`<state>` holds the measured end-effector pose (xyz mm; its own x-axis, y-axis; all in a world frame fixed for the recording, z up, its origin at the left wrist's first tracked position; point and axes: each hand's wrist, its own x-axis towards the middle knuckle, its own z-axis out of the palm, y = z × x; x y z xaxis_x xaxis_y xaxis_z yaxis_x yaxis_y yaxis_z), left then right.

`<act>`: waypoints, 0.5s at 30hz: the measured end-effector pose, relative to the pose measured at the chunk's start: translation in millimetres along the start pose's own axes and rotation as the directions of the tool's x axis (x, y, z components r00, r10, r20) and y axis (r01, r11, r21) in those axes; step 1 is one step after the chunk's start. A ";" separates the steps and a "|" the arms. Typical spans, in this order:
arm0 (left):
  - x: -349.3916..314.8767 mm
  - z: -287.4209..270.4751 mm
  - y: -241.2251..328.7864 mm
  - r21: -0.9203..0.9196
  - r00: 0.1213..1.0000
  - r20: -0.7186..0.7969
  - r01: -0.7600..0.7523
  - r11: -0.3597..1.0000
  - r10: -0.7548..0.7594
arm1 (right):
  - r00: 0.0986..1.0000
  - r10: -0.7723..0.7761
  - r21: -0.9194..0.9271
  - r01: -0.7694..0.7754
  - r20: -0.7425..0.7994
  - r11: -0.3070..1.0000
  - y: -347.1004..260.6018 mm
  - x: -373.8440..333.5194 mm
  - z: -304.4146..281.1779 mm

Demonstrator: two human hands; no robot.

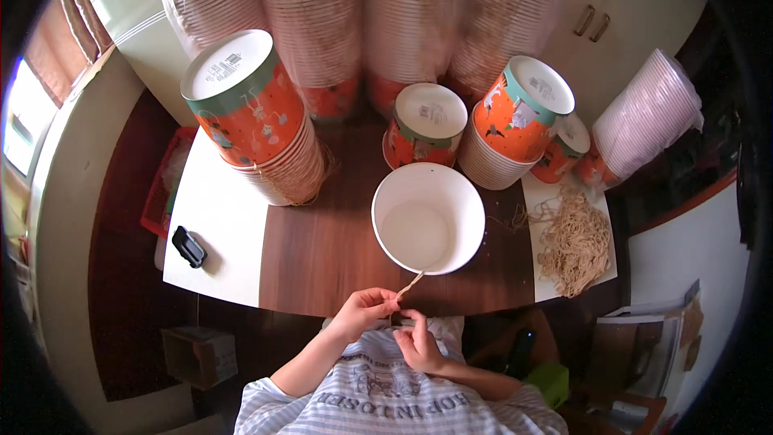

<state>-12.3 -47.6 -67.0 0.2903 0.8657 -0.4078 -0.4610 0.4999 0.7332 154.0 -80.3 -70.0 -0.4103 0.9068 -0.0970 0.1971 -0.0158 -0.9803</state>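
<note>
1. Position: the tan cord (411, 283) runs from your left hand (366, 310) up to the near rim of the white tub (427, 221), just past the table's front edge. Whether it is fastened there or only touches, you cannot tell from this view.
2. Grip, left: thumb and forefinger pinch the cord, other fingers curled behind.
3. Grip, right: your right hand (419, 346) sits just below and beside the left, forefinger reaching toward the left fingertips. Whether it pinches any cord, you cannot tell.
4. Cord, judged: very light, limp, probably a little rough, so unlikely to slip from a fingertip pinch. It looks twisted; expect strands to loosen if rolled against the lay. Best hold: close to the working point, short length between pinches.
5. Tub, judged: stands mouth up on the brown tabletop (322, 250), looks empty and thin-walled, likely paperboard. Light enough to slide under a tug; wall may dent if squeezed. Best hold: the rim, or a flat palm around the side.
6. Loose cord pile (576, 246), right of the tub: looks soft and prone to snagging. Lift single strands by a free end.
</note>
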 end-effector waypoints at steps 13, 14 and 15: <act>-14.4 4.5 2.9 0.099 1.000 -0.015 -0.018 0.995 0.019 | 0.977 -0.130 -0.317 0.179 0.169 0.931 9.4 -4.8 6.6; -15.1 5.3 4.6 0.089 1.000 -0.012 -0.012 0.996 0.013 | 0.974 -0.144 -0.311 0.193 0.173 0.931 10.5 -5.1 6.9; -15.3 5.7 3.1 0.089 1.000 -0.010 -0.012 0.996 0.012 | 0.972 -0.157 -0.306 0.206 0.177 0.929 11.8 -5.4 6.8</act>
<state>-13.3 -59.4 -55.4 0.2765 0.8721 -0.4038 -0.3877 0.4857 0.7835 152.5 -88.2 -82.2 -0.5876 0.8086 0.0291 0.3711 0.3013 -0.8783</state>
